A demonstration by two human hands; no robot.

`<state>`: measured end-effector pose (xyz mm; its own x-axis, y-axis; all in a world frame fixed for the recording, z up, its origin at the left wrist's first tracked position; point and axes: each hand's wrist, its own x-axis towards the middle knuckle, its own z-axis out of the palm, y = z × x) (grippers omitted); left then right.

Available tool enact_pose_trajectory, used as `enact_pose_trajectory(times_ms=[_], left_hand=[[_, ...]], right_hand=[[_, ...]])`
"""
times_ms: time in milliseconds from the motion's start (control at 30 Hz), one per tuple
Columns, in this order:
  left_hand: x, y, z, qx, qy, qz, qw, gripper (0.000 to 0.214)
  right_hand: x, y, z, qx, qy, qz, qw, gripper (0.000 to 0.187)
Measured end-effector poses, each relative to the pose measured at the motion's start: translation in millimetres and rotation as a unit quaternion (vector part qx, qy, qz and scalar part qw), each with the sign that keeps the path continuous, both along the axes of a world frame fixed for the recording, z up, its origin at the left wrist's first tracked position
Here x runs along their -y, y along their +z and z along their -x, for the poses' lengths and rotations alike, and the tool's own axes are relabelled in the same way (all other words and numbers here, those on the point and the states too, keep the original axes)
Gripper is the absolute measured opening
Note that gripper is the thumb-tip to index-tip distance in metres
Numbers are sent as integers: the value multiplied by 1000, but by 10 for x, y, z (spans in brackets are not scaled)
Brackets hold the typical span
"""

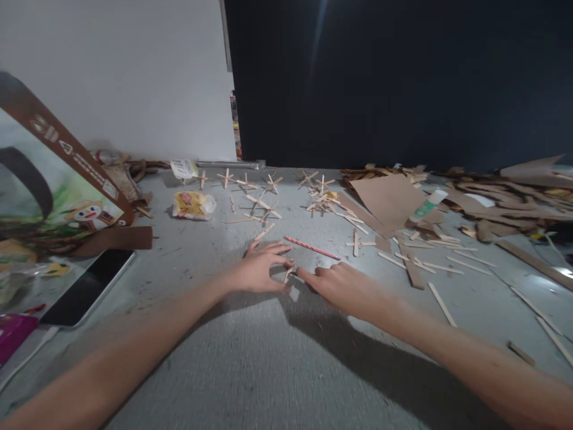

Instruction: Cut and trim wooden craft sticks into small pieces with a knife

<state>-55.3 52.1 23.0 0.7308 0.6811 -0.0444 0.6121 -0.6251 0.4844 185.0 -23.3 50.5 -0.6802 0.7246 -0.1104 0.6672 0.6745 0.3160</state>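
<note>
A: Why's our short pale wooden stick (288, 275) nearside of that red striped pencil (312, 248)?
B: Left hand (257, 270) pinches it, probably for steadiness; right hand (333, 283) is curled, contents unclear. Pale wooden crosses (227, 178)? Beyond the pencil, probably out of our way.

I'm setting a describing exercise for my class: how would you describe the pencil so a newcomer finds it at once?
On the grey table in front of the black panel, find the left hand and right hand near the middle. Just beyond them, the pencil lies at a slant. Its patterned pinkish-red barrel sets it apart from the plain, pale craft sticks around it.
</note>
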Motion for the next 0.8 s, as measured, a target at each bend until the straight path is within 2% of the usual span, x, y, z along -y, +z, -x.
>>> enact_pose_trajectory(times_ms=[100, 200, 500, 800], left_hand=[[60, -59, -1, 14, 17, -20, 1000, 59], [90, -91, 4, 14, 18, -37, 999, 60], [89, -11, -19, -9, 9, -17, 1000, 58], [109, -15, 16, 6, 11, -17, 1000, 58]], right_hand=[[8, 6, -2, -1, -9, 17, 1000, 52], [11, -34, -24, -29, -23, 35, 999, 52], [118, -59, -28, -50, -64, 68, 994, 53], [67, -260, -142, -81, -72, 27, 994, 54]])
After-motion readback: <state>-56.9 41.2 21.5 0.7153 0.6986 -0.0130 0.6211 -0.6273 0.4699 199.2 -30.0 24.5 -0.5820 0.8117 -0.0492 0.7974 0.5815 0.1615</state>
